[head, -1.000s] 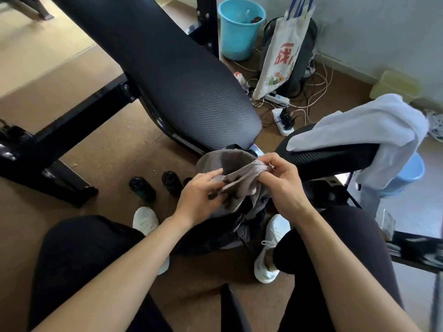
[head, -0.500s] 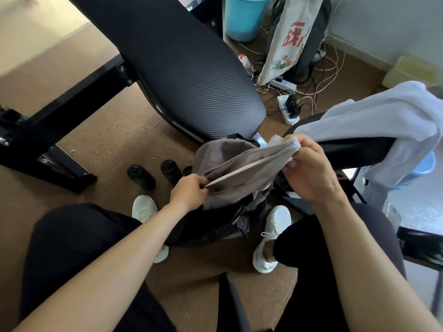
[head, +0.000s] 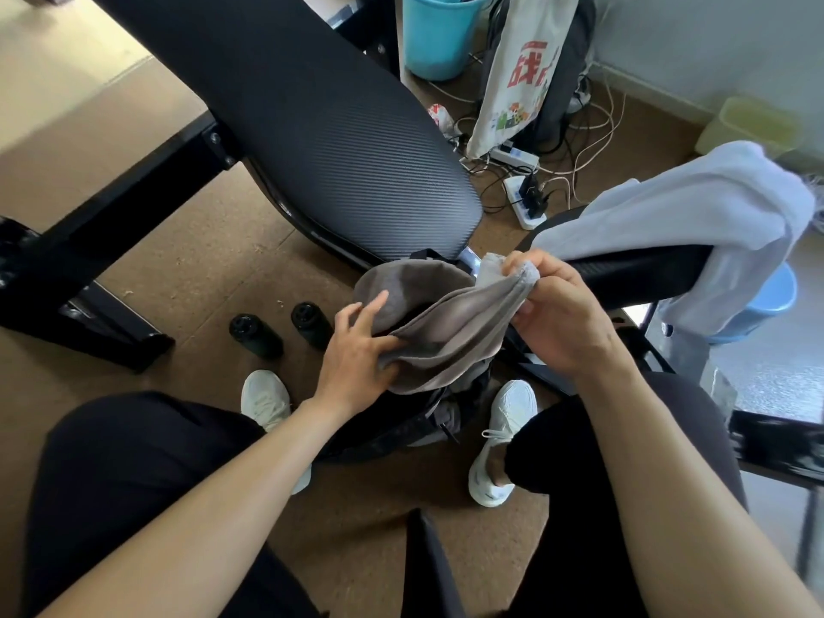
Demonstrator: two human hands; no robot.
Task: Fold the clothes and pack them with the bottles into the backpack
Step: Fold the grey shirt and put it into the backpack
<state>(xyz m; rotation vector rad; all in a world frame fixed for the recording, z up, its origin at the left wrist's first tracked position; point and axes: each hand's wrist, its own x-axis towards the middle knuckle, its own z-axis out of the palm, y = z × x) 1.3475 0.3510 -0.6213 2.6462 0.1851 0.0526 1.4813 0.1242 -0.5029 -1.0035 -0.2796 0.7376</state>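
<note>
bottles left of backpack

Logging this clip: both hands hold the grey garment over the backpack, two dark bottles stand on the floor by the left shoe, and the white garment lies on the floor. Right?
Not quite. The head view shows the white garment draped over the black bench pad, not on the floor. The rest stands: left hand and right hand hold the grey garment over the backpack, and two dark bottles stand by the left shoe.

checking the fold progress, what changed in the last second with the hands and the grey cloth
The hands drew apart: the right hand pulled its pinched end of the grey cloth up and rightward, stretching it out; the left hand shifted down-left along it. The two bottles and white garment stayed put.
</note>
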